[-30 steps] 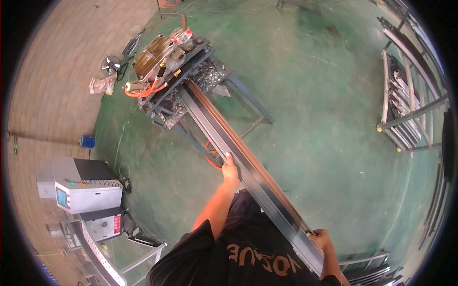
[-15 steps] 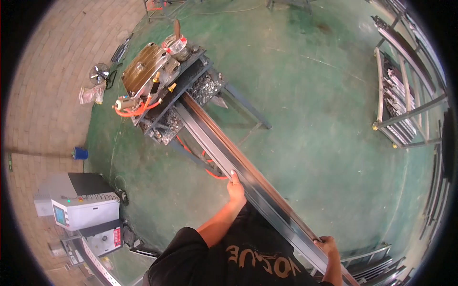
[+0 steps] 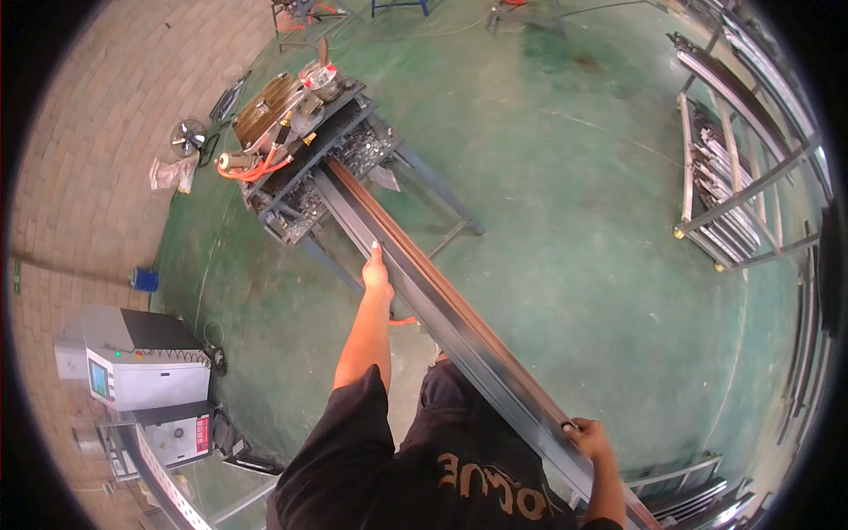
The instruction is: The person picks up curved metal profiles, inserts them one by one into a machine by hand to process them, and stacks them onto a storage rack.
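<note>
A long metal profile [image 3: 442, 314], grey with a copper-brown edge, runs diagonally from the machine [image 3: 269, 115] at the upper left down past my body. Its far end goes in under the machine's upper plate, where it is hidden. My left hand [image 3: 377, 272] is closed around the near side of the profile, about halfway along, thumb on top. Closer to my body, my right hand [image 3: 587, 437] grips the opposite, brown edge; its fingers are partly hidden.
Metal scraps cover the machine stand's [image 3: 442, 190] lower shelf, and orange hoses hang at its side. A bucket [image 3: 320, 79] with a handle sticking out sits on top. A wheeled rack [image 3: 685, 168] of profiles stands right; a white cabinet machine [image 3: 159, 380] stands lower left.
My left hand has slid forward along the profile toward the machine, its arm stretching out. My right hand keeps its hold near the same part. The view has shifted slightly.
</note>
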Demonstrator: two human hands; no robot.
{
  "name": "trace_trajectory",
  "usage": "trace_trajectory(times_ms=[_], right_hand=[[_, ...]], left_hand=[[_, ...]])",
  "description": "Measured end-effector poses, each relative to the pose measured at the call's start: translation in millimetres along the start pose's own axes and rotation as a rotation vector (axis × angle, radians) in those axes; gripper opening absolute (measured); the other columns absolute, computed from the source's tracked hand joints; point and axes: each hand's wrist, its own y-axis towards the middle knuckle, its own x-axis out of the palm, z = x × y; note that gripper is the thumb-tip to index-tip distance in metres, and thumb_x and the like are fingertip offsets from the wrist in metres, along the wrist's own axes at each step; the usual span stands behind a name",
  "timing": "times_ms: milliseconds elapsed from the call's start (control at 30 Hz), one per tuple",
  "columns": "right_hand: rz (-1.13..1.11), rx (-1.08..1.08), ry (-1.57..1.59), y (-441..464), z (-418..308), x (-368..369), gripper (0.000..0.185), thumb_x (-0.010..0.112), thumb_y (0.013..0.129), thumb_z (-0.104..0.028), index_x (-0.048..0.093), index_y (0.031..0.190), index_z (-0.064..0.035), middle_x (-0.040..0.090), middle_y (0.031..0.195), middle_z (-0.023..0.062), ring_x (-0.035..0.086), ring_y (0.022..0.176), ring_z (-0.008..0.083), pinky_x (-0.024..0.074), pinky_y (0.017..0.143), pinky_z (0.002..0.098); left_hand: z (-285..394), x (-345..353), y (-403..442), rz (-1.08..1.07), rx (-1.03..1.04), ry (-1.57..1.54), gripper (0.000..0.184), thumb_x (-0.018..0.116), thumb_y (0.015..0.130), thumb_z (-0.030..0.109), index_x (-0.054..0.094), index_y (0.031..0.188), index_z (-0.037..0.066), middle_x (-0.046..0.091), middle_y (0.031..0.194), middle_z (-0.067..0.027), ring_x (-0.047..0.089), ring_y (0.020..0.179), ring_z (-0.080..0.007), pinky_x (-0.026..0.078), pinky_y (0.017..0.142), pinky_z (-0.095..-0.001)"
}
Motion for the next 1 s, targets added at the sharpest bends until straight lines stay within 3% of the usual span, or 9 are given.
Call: trace_trajectory(times_ms=[33,100,167,233,333,433,667,767,1000], right_hand=[[-0.001,-0.003,-0.003,-3.6,14.9,0.7,0.057,0.077,0.079,-0.049,0.072,0.11,-0.0019,0.072,0.087,0.0225,0.071,0.083,0.0306,0.0535,0.078,0.0396],[0.07,-0.095,0.0,-2.3,73.9,5.2,0.044,0.075,0.083,-0.04,0.073,0.107,-0.003,0.069,0.077,0.0134,0.063,0.074,0.0168,0.0508,0.07,0.0355],[0.069,-0.086,0.047,-14.5,89.0,3.9,0.047,0.076,0.082,-0.04,0.073,0.108,-0.0019,0.07,0.077,0.0129,0.063,0.074,0.0176,0.0513,0.071,0.0349],[0.028,-0.053,0.066,-24.4,99.8,6.4,0.064,0.078,0.075,-0.051,0.071,0.113,0.0005,0.072,0.09,0.0252,0.071,0.085,0.0302,0.0537,0.079,0.0403],[0.039,-0.035,-0.02,-32.1,85.9,12.1,0.065,0.076,0.076,-0.053,0.071,0.114,0.0008,0.072,0.09,0.0248,0.071,0.083,0.0333,0.0537,0.079,0.0407],[0.025,-0.055,-0.06,-41.9,51.4,10.7,0.054,0.078,0.08,-0.042,0.072,0.111,0.0008,0.073,0.085,0.0185,0.066,0.076,0.0223,0.0531,0.073,0.0367],[0.081,-0.127,-0.068,-22.8,72.2,33.1,0.052,0.077,0.081,-0.042,0.071,0.11,0.0005,0.072,0.085,0.0215,0.067,0.076,0.0232,0.0532,0.073,0.0382],[-0.086,-0.037,-0.005,-19.3,68.1,34.0,0.051,0.077,0.081,-0.042,0.071,0.109,0.0007,0.072,0.083,0.0212,0.067,0.075,0.0227,0.0531,0.072,0.0389],[0.062,-0.152,-0.023,-19.3,64.9,57.5,0.043,0.076,0.082,-0.037,0.072,0.105,-0.0015,0.069,0.075,0.0188,0.064,0.069,0.0186,0.0522,0.068,0.0359]], left_hand=[[-9.2,-2.2,-5.9,0.006,0.009,0.016,0.082,0.067,0.089,0.058,0.048,0.137,-0.005,0.056,0.136,-0.0194,0.055,0.122,-0.0358,0.044,0.105,-0.0514],[-15.4,4.2,-54.7,0.042,0.023,0.02,0.074,0.067,0.09,0.055,0.053,0.132,-0.005,0.061,0.127,-0.0176,0.06,0.114,-0.0331,0.048,0.1,-0.0497],[-33.5,-3.6,-69.3,0.096,-0.01,0.016,0.071,0.067,0.091,0.054,0.054,0.13,-0.004,0.062,0.126,-0.0169,0.061,0.113,-0.0323,0.048,0.1,-0.0495],[-39.2,-20.3,-79.0,0.03,-0.023,-0.057,0.068,0.066,0.092,0.052,0.054,0.131,-0.003,0.062,0.127,-0.0158,0.061,0.115,-0.031,0.048,0.101,-0.0481],[-43.1,-47.4,-62.3,0.01,0.008,-0.072,0.065,0.066,0.093,0.05,0.054,0.132,0.0,0.063,0.127,-0.0142,0.062,0.114,-0.0306,0.049,0.1,-0.0476],[-35.0,-56.4,-57.6,0.047,-0.01,-0.036,0.069,0.066,0.092,0.052,0.052,0.134,-0.001,0.062,0.129,-0.0153,0.061,0.116,-0.0312,0.048,0.102,-0.0482],[-23.0,-64.1,-49.2,0.027,0.011,-0.005,0.072,0.067,0.091,0.053,0.051,0.132,-0.005,0.063,0.126,-0.0187,0.062,0.113,-0.0327,0.05,0.099,-0.0474],[-20.0,-64.6,-49.1,0.03,0.041,-0.005,0.07,0.067,0.092,0.051,0.052,0.131,-0.006,0.063,0.125,-0.0189,0.064,0.111,-0.0321,0.052,0.098,-0.0456],[-8.0,-69.0,-36.6,0.063,-0.012,0.017,0.069,0.068,0.092,0.051,0.053,0.13,-0.006,0.064,0.124,-0.0187,0.064,0.111,-0.0319,0.051,0.098,-0.0452]])
